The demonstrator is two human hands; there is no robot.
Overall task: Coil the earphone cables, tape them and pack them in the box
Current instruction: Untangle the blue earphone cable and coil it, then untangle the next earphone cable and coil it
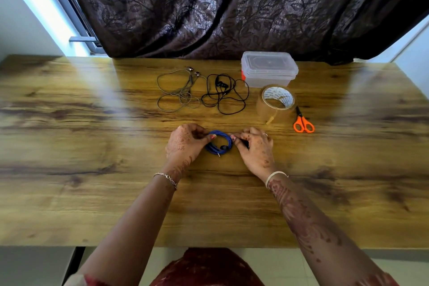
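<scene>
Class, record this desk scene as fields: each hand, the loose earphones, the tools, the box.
left hand: pinches the left side of the blue earphone coil
right hand: pinches the coil's right side
loose earphones: grey set and black set, uncoiled on the table
tools: tape roll; orange scissors right of it
box: clear plastic box, lid on, behind the tape roll

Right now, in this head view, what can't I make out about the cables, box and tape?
Head view only.
- Plastic box: lid on, walls cloudy; contents unclear.
- Blue earphone coil: both sides covered by the fingers of the left hand and right hand.
- Tape roll: core print too small to read.
- Black earphones: tangle too fine to trace.
</scene>
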